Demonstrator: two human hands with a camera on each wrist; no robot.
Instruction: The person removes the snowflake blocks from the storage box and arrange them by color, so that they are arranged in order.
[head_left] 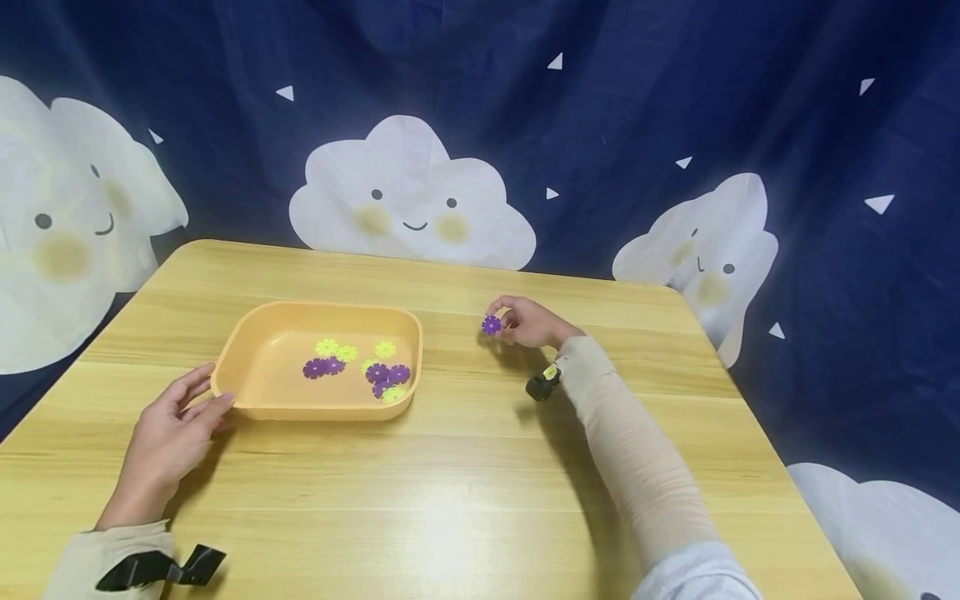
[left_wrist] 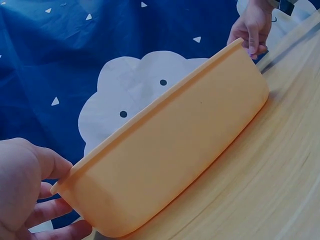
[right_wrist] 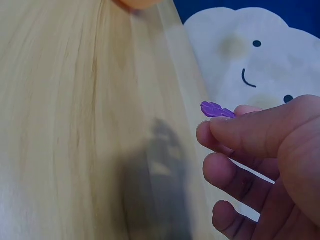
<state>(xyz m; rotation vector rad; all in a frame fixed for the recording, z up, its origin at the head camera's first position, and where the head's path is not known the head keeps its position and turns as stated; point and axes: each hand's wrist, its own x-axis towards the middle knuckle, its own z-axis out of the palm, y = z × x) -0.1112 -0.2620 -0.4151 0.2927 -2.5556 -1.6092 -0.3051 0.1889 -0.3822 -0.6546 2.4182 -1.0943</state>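
My right hand (head_left: 531, 322) pinches a purple flower-shaped disc (head_left: 491, 325) between thumb and fingers, above the table to the right of the orange tub (head_left: 315, 412). In the right wrist view the disc (right_wrist: 216, 110) is seen nearly edge-on, partly covered by the thumb. With thumb and fingers, my left hand (head_left: 168, 437) grips the tub's near left corner by its rim. Inside the tub, on its floor, lie several yellow discs (head_left: 327, 347) and several purple discs (head_left: 317, 368), some overlapping, mostly toward the middle and right.
Both hands are over a light wood-grain table (head_left: 465, 500). Behind it hangs a dark blue curtain (head_left: 600, 100) printed with white clouds and small triangles. A black device (head_left: 543, 383) is strapped at the right wrist, and a black strap (head_left: 161, 568) sits on the left sleeve.
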